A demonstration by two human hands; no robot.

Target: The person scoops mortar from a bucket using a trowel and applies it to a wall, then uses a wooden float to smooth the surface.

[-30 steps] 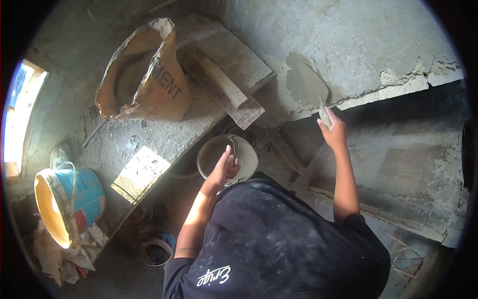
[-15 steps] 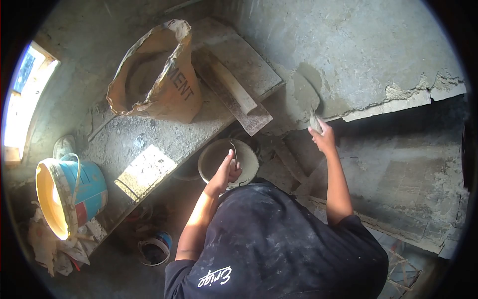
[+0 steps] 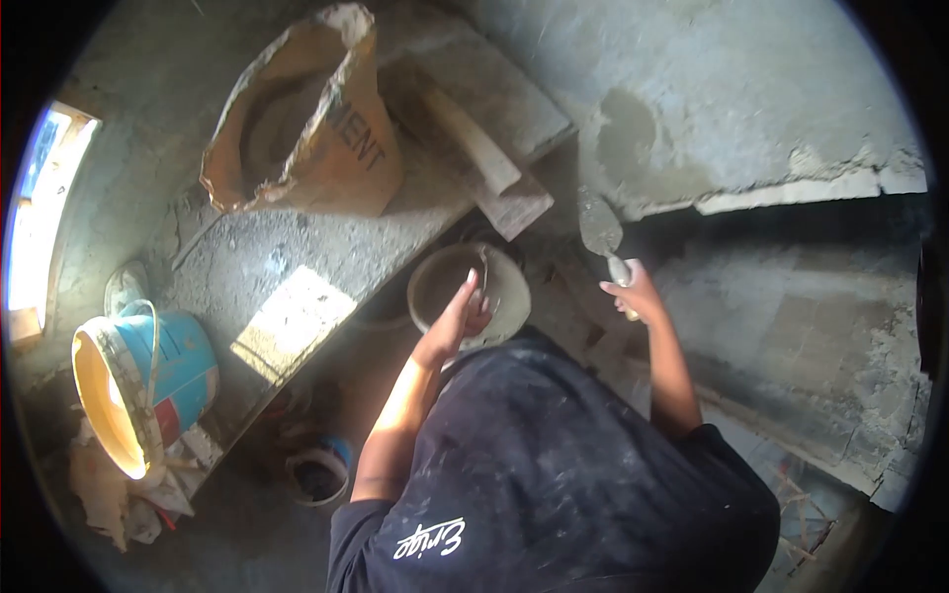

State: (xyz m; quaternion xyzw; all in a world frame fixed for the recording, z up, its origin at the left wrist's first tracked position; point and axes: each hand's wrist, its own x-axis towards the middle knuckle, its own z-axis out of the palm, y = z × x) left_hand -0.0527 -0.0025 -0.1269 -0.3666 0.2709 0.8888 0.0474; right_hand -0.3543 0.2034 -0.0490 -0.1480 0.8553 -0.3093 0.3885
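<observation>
Gripping the trowel (image 3: 599, 225), the right hand (image 3: 635, 295) has its fingers closed around the grip, with the blade pointing away from the body, near the wall (image 3: 751, 89) and the dark, damp-looking patch (image 3: 628, 130) on it. Whether the blade touches anything is hard to tell, and so is how much mix it carries. The left hand (image 3: 461, 314) is curled, thumb raised, around what appears to be the wire handle (image 3: 484, 265) of the pail (image 3: 510, 304), which hangs or rests just in front of the torso; its support is hidden.

A loaded blade tipped sideways could shed its mix into the dark gap under the wall's ragged edge (image 3: 771, 196), and a careless sweep could chip that crumbling edge. Should the thin wire slip or twist in the fingers, the pail might tilt and spill. The float (image 3: 519, 210) juts past the bench (image 3: 232, 265) near the pail, so a knock from below could dislodge it.
</observation>
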